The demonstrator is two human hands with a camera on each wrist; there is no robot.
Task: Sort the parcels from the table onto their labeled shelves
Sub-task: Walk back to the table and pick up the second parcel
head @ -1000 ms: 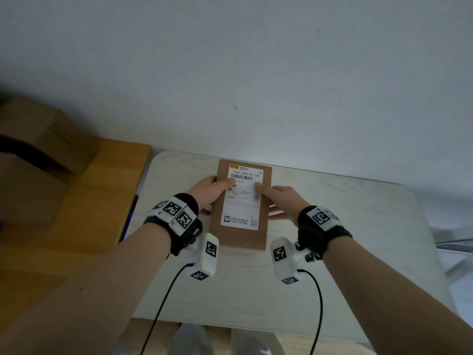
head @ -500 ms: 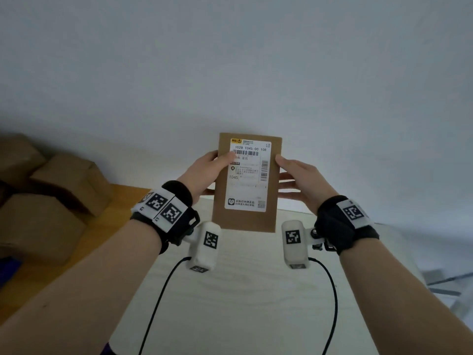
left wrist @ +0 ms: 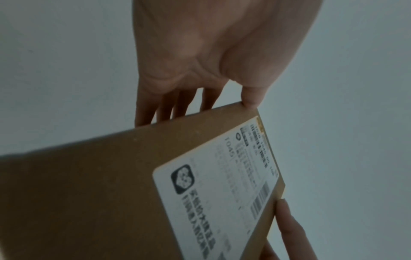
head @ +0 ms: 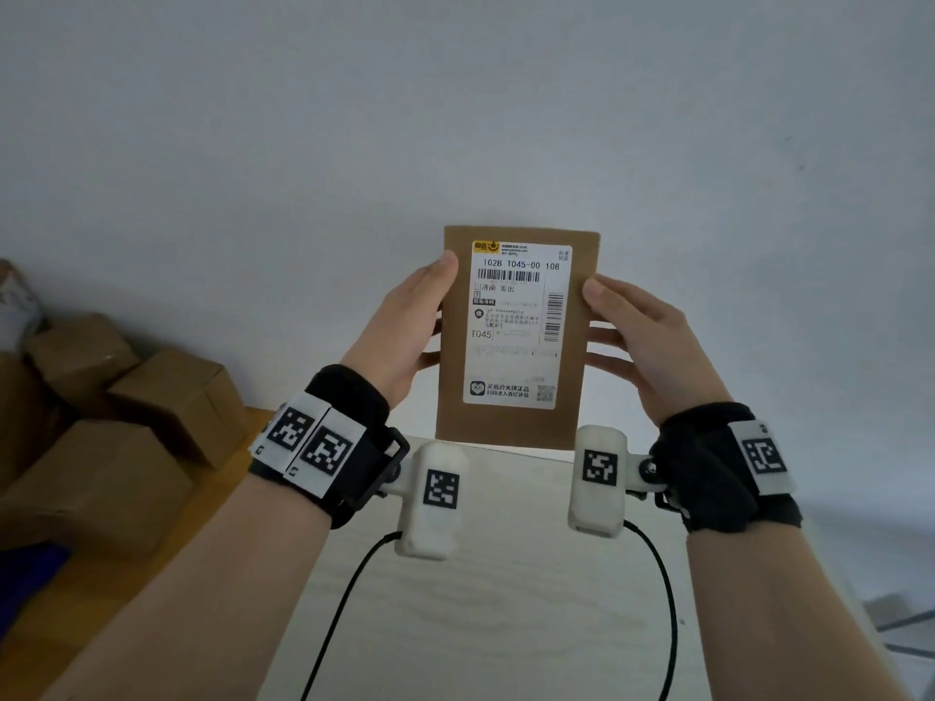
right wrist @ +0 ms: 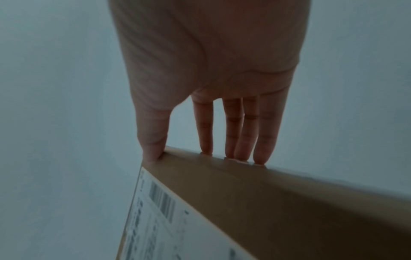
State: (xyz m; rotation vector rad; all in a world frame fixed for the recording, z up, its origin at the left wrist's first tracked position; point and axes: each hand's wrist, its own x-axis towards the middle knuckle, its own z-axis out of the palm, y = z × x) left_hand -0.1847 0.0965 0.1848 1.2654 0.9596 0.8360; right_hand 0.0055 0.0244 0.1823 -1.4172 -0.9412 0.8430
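Starting at the left, cardboard boxes lie beside the counter. Your left hand pinches the parcel's left edge, thumb in front, fingers behind. The parcel stands upright in the air above the counter, label facing you. Your right hand pinches the right edge likewise. It looks flat, stiff and light; holding it by the long edges seems safest.

A plain grey-white wall fills twelve o'clock; a pale wood-grain tabletop at six, cardboard boxes at nine.
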